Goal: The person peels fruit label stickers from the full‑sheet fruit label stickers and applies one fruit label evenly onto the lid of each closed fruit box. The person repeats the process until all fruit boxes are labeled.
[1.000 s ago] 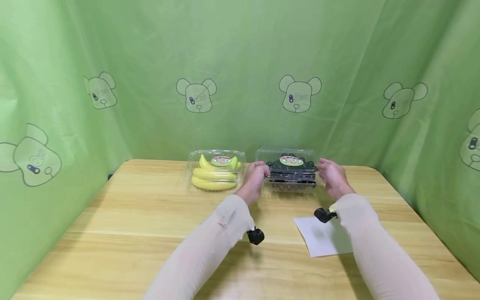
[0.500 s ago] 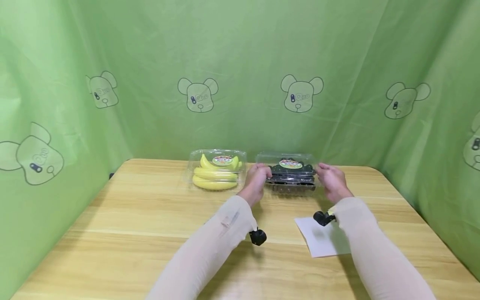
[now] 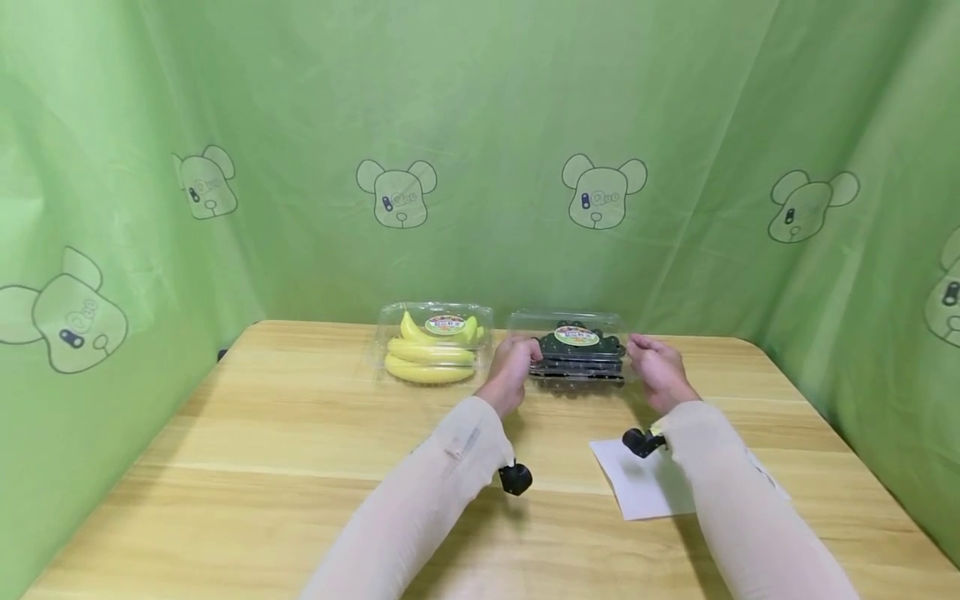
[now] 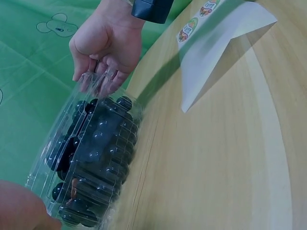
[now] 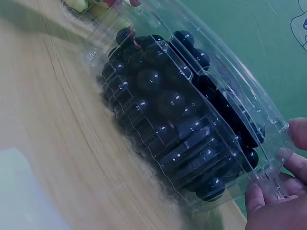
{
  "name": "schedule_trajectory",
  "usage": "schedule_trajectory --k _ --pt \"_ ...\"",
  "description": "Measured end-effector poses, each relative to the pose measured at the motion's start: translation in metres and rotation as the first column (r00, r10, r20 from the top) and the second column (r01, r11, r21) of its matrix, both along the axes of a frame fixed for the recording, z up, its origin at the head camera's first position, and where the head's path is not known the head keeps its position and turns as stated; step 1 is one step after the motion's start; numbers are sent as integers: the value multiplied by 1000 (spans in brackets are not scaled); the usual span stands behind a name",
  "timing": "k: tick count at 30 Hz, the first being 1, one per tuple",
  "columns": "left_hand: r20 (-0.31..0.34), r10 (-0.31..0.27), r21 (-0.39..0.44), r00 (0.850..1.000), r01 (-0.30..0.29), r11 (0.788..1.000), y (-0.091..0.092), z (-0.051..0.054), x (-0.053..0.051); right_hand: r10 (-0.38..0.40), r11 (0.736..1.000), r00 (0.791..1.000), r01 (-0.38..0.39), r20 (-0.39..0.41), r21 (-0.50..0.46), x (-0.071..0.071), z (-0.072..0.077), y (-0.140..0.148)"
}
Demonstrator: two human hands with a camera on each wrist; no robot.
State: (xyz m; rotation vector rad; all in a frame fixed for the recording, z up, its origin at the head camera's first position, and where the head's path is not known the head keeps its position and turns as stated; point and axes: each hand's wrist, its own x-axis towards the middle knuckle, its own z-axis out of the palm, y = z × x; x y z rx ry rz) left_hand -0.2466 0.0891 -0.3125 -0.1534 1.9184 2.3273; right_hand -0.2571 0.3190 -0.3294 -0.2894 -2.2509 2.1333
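A clear plastic clamshell box (image 3: 577,367) of dark grapes (image 5: 158,96) is between my hands at the back of the table. Its lid is down and bears an oval fruit sticker (image 3: 577,335). My left hand (image 3: 512,371) grips the left end by the rim. At the other end my right hand (image 3: 662,371) pinches the rim between thumb and fingers, as the left wrist view also shows. Just left of the left hand stands a second clear box (image 3: 390,312) holding yellow bananas (image 3: 429,371), with a similar sticker. Whether the grape box touches the table cannot be told.
A white sheet (image 3: 637,487) lies near my right forearm; the left wrist view shows round fruit stickers (image 4: 188,29) on it. The wooden table (image 3: 262,467) has green curtains (image 3: 480,100) behind it and at both sides.
The grape box has come slightly nearer me and to the left, with both hands still gripping its ends. The banana box and the sheet stay in place.
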Motion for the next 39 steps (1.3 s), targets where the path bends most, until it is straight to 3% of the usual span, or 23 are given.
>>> schedule_trajectory --k 9,19,25,29,32,39 --pt "-10 -8 -40 1000 7 999 1 -4 -1 -43 999 999 44 32 -24 0 -2 -3" --pt "2 -13 -82 1000 13 997 -2 -5 -2 -83 994 997 83 11 -66 -3 -5 -5" --pt "14 -19 -112 1000 20 993 -2 -4 -5 -87 995 996 87 5 -44 -7 -3 -5" --pt "32 -23 -173 999 29 985 -2 -2 -5 -133 991 991 132 14 33 -7 -4 -7" --pt "48 -38 -237 998 48 970 -3 -1 -3 -168 973 986 166 -1 159 -5 -6 -9" --pt "74 -92 -324 993 111 940 -11 13 7 -174 864 982 186 -69 468 9 9 -8"
